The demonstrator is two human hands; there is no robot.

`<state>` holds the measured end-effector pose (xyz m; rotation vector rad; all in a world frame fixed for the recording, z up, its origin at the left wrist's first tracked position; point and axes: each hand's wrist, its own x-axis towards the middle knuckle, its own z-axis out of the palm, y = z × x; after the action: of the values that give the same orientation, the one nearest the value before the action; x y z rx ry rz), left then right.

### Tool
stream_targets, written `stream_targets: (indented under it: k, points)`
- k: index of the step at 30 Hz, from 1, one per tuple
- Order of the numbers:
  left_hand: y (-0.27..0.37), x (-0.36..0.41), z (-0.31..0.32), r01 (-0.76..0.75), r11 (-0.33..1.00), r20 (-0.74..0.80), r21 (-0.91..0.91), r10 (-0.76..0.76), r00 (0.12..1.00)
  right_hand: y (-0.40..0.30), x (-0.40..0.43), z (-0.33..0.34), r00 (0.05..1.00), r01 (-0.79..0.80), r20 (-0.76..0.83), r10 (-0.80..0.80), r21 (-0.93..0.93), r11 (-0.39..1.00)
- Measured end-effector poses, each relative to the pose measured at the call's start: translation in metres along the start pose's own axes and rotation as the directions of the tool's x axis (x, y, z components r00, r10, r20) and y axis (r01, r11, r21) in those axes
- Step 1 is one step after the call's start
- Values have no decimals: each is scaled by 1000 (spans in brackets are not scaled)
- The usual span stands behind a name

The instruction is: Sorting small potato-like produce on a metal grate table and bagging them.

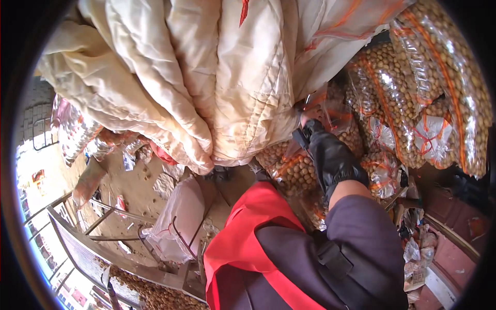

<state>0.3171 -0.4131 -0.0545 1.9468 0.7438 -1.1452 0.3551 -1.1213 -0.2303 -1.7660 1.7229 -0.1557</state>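
My right hand (312,123), in a black glove with some fingers bare, reaches forward to the lower right edge of a cream quilted cover (248,89). Clear plastic with red strands (329,104) lies right beside its fingers. Whether they grip the plastic, the cover or neither is unclear. Below the wrist rests a clear bag of round tan produce (298,174), perhaps nuts, with an orange stripe. My left hand is out of view. The cover fills the top of the picture, with a red cord (243,12) hanging over it.
Tall filled bags with orange stripes (391,97) are stacked at the right. A white sack (180,221) stands on the dirt floor (135,186). At lower left, a metal-framed trough (128,252) holds loose brown produce (159,290). Litter (412,248) lies at lower right.
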Motion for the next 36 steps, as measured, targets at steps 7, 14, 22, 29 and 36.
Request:
stream_targets:
  k: [7, 14, 22, 29, 36]
  points:
    - [7, -15, 2, -7, 999, -24, -48, 6, 1000, 9, -6, -29, 985, -140, -68, 160, 238, 961]
    - [7, -36, -19, -190, 960, -76, -204, 178, 981, -37, -167, -22, 999, 7, 44, -29, 434, 901]
    - [14, -133, -60, -588, 606, -277, -535, 532, 800, -175, -459, -33, -200, 866, 136, -970, 489, -110]
    - [-45, -200, -104, -925, 85, -804, -369, 471, 364, -163, -719, -51, -981, -1, -121, -150, 785, -620]
    - [-124, -236, -123, -984, 51, -973, -169, 151, 174, -173, -824, -80, -962, -161, -153, 228, 987, -17]
